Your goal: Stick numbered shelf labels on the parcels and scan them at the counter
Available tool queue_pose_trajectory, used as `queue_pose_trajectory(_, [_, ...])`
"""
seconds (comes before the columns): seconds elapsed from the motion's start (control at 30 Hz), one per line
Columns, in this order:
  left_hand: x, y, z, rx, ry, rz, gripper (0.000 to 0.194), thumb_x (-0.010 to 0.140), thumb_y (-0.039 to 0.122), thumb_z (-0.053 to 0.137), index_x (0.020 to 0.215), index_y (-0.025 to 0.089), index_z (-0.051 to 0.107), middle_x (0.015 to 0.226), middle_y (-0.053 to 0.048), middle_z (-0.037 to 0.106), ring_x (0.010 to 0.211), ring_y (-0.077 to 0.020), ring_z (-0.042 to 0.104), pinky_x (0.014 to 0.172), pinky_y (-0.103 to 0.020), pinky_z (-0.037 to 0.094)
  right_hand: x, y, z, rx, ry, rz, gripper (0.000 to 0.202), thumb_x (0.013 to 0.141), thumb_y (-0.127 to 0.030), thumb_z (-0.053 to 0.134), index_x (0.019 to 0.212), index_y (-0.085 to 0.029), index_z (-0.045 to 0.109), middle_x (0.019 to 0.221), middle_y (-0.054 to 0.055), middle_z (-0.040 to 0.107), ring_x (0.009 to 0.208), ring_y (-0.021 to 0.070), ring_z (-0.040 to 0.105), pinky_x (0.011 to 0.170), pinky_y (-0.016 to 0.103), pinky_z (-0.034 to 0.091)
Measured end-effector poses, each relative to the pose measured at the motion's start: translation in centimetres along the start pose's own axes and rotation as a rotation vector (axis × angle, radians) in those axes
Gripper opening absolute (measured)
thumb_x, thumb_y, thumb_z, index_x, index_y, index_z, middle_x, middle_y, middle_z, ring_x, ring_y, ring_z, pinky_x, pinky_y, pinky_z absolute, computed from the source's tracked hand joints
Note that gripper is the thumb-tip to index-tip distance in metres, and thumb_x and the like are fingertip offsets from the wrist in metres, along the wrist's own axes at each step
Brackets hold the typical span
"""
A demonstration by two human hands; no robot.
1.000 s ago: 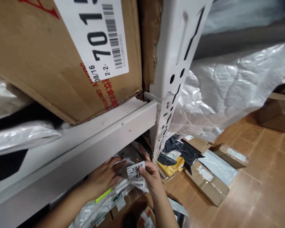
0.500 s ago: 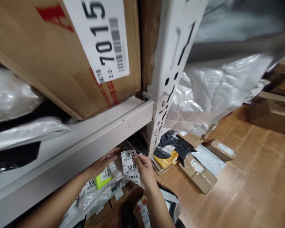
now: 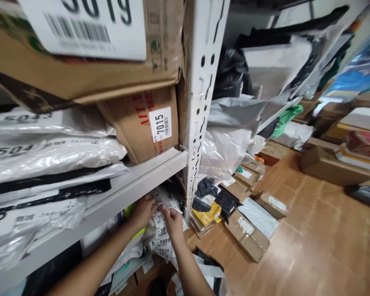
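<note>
Under the shelf beam, my left hand [image 3: 144, 211] has its fingers closed at the top of a strip of white number labels [image 3: 164, 240]. My right hand [image 3: 172, 220] pinches the same strip from the other side, close to my left fingertips. The strip hangs down between my forearms, with 5009 printed on one label. White plastic parcels [image 3: 168, 198] lie just behind my hands, and a bright yellow-green item shows beside my left hand. What exactly lies between my left fingertips is too small to tell.
A white slotted post [image 3: 197, 98] and shelf beam [image 3: 135, 181] stand close above my hands. On the shelf are a carton labelled 7015 [image 3: 144, 127], a larger carton [image 3: 111, 82] and bagged parcels [image 3: 55, 158]. Boxes [image 3: 249, 238] and a yellow packet [image 3: 208, 213] lie on the wooden floor.
The view has drawn back and shows more shelf. My left hand, earlier apart from the labels with spread fingers, has closed at the strip's top beside my right hand.
</note>
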State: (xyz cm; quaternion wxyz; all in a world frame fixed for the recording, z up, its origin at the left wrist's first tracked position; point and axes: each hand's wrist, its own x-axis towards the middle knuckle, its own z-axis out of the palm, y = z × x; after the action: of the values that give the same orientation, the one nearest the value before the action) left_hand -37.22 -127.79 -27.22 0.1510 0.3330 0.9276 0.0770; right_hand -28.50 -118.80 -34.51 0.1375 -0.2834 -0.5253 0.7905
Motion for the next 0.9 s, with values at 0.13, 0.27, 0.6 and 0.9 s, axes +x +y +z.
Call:
queue_pose_trajectory(0.13, [-0.9, 1.0, 0.1, 0.153, 0.077, -0.011, 0.023, 0.086, 0.023, 0.049, 0.093, 0.014, 0.068, 0.109, -0.016, 0.058, 0.109, -0.0313, 0.05, 0.094, -0.042, 0.038, -0.6, 0.7, -0.3, 0.02, 0.018, 0.017, 0.051, 0.046, -0.065, 0.071, 0.044, -0.02, 0.046, 0.042, -0.006, 0.037, 0.044, 0.0084, 0.027, 0.045, 0.025, 0.022])
queue_pose_trajectory(0.27, [-1.3, 1.4, 0.1, 0.21, 0.1, -0.027, 0.023, 0.086, 0.027, 0.052, 0.096, 0.015, 0.068, 0.12, -0.016, 0.055, 0.114, -0.0317, 0.05, 0.097, -0.042, 0.037, -2.0, 1.4, -0.9, 0.074, 0.106, 0.038, 0.061, 0.051, -0.068, 0.067, 0.04, -0.023, 0.028, 0.04, -0.008, 0.024, 0.046, 0.0077, 0.019, 0.046, 0.026, 0.021])
queue_pose_trajectory(0.6, [1.0, 2.2, -1.3, -0.021, -0.079, 0.42, 0.032, 0.072, 0.003, 0.051, 0.092, 0.02, 0.069, 0.108, -0.007, 0.066, 0.11, -0.0242, 0.054, 0.103, -0.04, 0.035, -4.5, -0.6, -5.8, 0.213, -0.15, 0.047, 0.041, 0.053, -0.054, 0.078, 0.064, -0.018, 0.06, 0.059, -0.001, 0.056, 0.055, 0.0123, 0.046, 0.054, 0.025, 0.036])
queue_pose_trajectory(0.9, [3.9, 0.7, -1.2, -0.124, -0.243, 0.233, 0.039, 0.089, 0.029, 0.029, 0.096, 0.015, 0.065, 0.088, -0.003, 0.071, 0.082, -0.0162, 0.064, 0.069, -0.024, 0.048, 1.4, -0.7, -2.4, 0.019, -0.045, -0.09, 0.045, 0.056, -0.06, 0.068, 0.052, -0.019, 0.052, 0.044, -0.006, 0.041, 0.046, 0.0095, 0.035, 0.048, 0.023, 0.028])
